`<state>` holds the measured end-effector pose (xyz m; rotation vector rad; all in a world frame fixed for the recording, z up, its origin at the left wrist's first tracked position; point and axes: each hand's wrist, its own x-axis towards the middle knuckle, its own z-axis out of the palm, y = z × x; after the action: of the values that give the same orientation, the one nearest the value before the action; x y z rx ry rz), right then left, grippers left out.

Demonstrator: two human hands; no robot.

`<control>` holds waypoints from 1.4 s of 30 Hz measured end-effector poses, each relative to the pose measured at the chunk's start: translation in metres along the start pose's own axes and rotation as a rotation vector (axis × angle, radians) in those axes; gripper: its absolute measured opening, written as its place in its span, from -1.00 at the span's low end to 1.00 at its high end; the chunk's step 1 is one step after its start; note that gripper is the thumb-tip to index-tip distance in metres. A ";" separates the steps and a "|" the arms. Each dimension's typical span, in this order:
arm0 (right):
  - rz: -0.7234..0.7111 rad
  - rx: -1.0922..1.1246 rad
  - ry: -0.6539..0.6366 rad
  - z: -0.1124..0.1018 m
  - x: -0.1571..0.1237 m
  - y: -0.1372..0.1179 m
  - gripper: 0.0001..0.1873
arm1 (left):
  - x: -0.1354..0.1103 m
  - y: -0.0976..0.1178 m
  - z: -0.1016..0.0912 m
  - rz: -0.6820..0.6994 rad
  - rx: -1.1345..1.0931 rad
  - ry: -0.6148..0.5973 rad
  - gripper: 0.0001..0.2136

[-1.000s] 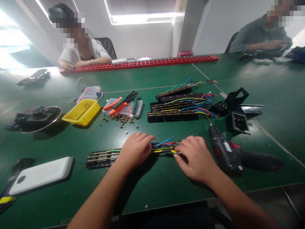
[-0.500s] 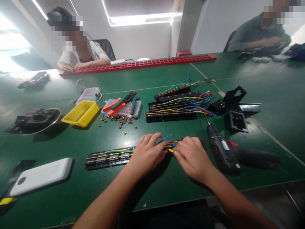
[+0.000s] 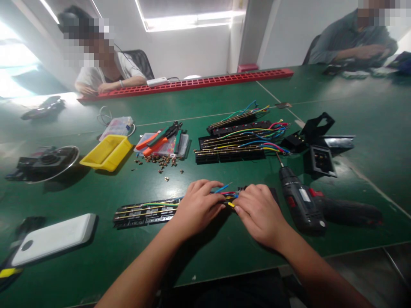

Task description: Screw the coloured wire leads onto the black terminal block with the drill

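Observation:
A long black strip (image 3: 144,212) with brass rails lies on the green table (image 3: 224,256) in front of me. Coloured wires (image 3: 224,190) stick out at its right end. My left hand (image 3: 197,207) rests curled over that end, fingers bent onto the wires. My right hand (image 3: 258,211) meets it from the right, fingertips pinched on a yellow-tipped wire end (image 3: 231,205). The strip's right end is hidden under both hands.
A cordless drill (image 3: 302,205) lies just right of my right hand. Several wired strips (image 3: 237,145) are stacked beyond, with black housings (image 3: 317,145), loose screws (image 3: 159,161), pliers on a clear box (image 3: 162,143), a yellow tray (image 3: 107,152), and a white phone (image 3: 53,239). Two people sit across.
My left hand has slid right along the strip to meet my right hand at the wire ends. More of the strip's left part now shows.

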<state>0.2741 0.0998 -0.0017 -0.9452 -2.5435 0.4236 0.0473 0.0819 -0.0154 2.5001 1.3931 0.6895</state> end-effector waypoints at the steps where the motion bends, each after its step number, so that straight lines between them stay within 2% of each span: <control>1: -0.003 -0.004 -0.002 0.000 0.000 0.000 -0.60 | 0.000 0.000 0.000 0.004 -0.004 0.002 -0.87; 12: -0.022 -0.023 -0.016 0.001 0.001 0.000 -0.62 | 0.001 0.001 -0.003 0.009 -0.043 -0.001 -0.86; 17: -0.055 -0.060 -0.048 0.000 0.000 0.002 -0.62 | 0.003 0.002 -0.002 0.037 -0.048 -0.048 -0.87; 22: -0.077 -0.108 -0.061 0.004 0.000 0.005 -0.65 | 0.005 0.004 0.001 0.075 -0.045 -0.034 -0.84; 27: -0.074 -0.155 -0.046 0.006 -0.001 0.004 -0.69 | 0.006 0.004 0.002 0.066 0.011 -0.055 -0.80; 32: -0.028 -0.104 0.032 -0.002 -0.006 0.004 -0.70 | 0.000 0.004 -0.005 0.016 0.084 -0.083 -0.72; 37: -0.038 -0.060 0.069 -0.005 -0.009 0.007 -0.71 | -0.005 0.001 -0.007 0.039 0.174 -0.074 -0.81; 42: -0.063 -0.068 0.066 -0.002 -0.008 0.009 -0.76 | -0.004 -0.001 -0.003 0.087 0.137 -0.065 -0.80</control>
<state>0.2861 0.1011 -0.0054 -0.8855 -2.5344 0.2848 0.0431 0.0795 -0.0143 2.6762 1.3596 0.5395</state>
